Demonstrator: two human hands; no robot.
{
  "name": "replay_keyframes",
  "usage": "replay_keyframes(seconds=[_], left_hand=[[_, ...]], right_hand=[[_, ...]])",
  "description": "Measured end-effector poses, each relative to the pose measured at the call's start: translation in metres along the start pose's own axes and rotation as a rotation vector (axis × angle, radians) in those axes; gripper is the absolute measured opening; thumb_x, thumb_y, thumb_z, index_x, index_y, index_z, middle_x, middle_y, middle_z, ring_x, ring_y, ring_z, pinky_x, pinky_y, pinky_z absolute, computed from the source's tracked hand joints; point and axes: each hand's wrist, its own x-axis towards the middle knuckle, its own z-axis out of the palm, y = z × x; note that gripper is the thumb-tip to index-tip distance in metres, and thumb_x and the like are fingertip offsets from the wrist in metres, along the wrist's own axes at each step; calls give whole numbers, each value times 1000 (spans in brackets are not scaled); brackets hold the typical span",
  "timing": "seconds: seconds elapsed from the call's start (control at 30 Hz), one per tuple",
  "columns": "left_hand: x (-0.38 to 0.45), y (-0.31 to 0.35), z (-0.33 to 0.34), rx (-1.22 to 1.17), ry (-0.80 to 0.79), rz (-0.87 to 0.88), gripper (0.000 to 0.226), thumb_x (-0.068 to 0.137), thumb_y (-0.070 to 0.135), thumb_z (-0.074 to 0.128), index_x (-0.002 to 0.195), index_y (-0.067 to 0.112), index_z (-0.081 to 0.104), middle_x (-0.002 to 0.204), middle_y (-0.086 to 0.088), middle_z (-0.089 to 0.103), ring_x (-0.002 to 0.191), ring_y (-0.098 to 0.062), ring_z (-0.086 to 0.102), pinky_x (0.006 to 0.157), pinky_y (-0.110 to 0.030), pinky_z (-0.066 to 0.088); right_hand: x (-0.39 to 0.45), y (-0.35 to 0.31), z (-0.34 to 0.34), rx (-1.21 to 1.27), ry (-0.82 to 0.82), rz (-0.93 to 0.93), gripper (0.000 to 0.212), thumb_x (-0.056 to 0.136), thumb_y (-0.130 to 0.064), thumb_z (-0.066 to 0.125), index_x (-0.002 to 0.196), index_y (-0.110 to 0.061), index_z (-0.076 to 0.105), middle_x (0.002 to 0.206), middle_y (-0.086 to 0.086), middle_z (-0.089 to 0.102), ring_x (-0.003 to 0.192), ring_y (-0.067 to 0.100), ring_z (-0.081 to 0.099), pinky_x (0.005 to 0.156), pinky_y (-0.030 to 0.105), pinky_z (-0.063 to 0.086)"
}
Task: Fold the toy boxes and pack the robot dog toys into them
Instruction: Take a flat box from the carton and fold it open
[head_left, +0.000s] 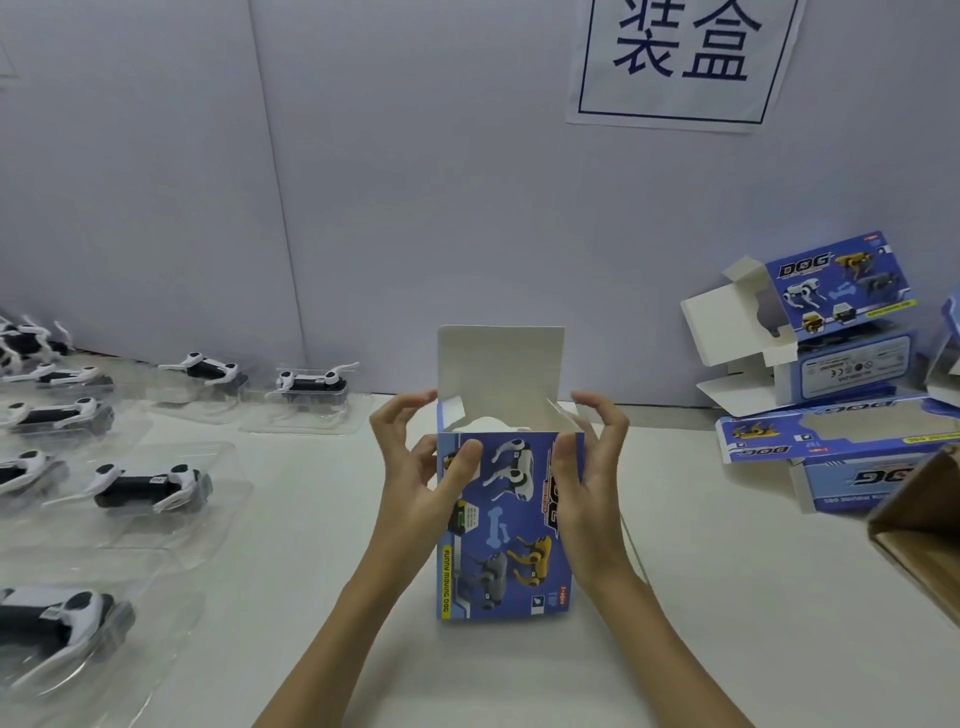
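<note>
toy box (506, 525), blue and printed with robot dogs, stands upright at the middle of the white table (701, 597), its white top lid (501, 364) raised and the top open. left hand (415, 467) holds the box's left side, thumb pressed on the printed front, fingers curled near the left flap. right hand (587, 467) grips the right side, thumb on the front, fingers curled by the small right flap (563, 413). robot dog toys (150, 486) in clear plastic trays lie across the left of the table. more boxes (841, 322), folded and flat, are piled at the right, near a brown carton (919, 530). a paper sign (680, 57) hangs on the wall.
</note>
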Motion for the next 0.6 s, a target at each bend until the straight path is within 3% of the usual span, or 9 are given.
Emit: replay_keyframes(seconds=[0.07, 0.13, 0.2, 0.27, 0.37, 0.43, 0.5, 0.6], left_hand=[[0, -1, -1, -7, 17, 11, 53, 81, 58, 74, 119, 42, 41, 140, 8, 49, 114, -23, 71, 69, -36, 65], [0, -1, -3, 89, -11, 48, 34, 91, 56, 67, 118, 50, 49, 133, 10, 53, 120, -27, 67, 74, -43, 65], [-1, -2, -6, 210, -58, 159, 28, 99, 43, 58, 124, 54, 56, 134, 8, 47, 130, -29, 57, 80, -37, 65], [-1, -2, -9, 288, -78, 280, 29, 102, 40, 57, 128, 51, 58, 135, 7, 39, 132, -24, 50, 81, -28, 63], [6, -8, -14, 631, -33, 484, 33, 96, 43, 68, 126, 48, 55, 146, 5, 31, 140, -17, 40, 99, -40, 55], [12, -21, -20, 965, -18, 671, 43, 87, 26, 78, 122, 40, 58, 152, -5, 34, 143, -28, 36, 109, -54, 40], [15, -36, -25, 1140, -80, 754, 49, 78, 9, 81, 117, 32, 62, 153, -9, 38, 144, -33, 36, 112, -64, 30], [15, -58, -31, 1214, -198, 698, 55, 66, 3, 85, 113, 28, 69, 148, -8, 42, 141, -31, 40, 115, -64, 27]], right_hand=[[0, 2, -1, -31, 5, -35, 49, 90, -74, 58, 124, -43, 41, 121, -6, 64, 99, 30, 75, 66, 38, 64], [2, 5, -3, -126, -20, -93, 41, 94, -72, 52, 125, -46, 44, 126, -7, 60, 109, 28, 72, 66, 39, 65], [3, 7, -6, -240, -44, -164, 37, 100, -67, 46, 133, -51, 46, 139, -11, 54, 127, 23, 62, 70, 34, 65], [4, 8, -8, -325, -43, -225, 40, 105, -58, 42, 141, -41, 48, 145, -9, 51, 132, 23, 57, 77, 27, 63], [5, 16, -10, -430, 21, -268, 34, 109, -38, 44, 136, -21, 55, 137, -8, 60, 128, 15, 59, 92, 13, 52], [6, 22, -10, -450, 64, -186, 27, 107, -17, 49, 132, -21, 57, 132, -11, 63, 124, 10, 62, 95, 12, 49], [8, 28, -9, -467, 122, -100, 31, 104, -3, 50, 126, -24, 58, 128, -10, 65, 116, 6, 65, 89, 16, 52], [9, 34, -11, -497, 277, -73, 35, 99, 6, 52, 103, -29, 56, 108, -2, 68, 96, 16, 69, 75, 19, 53]])
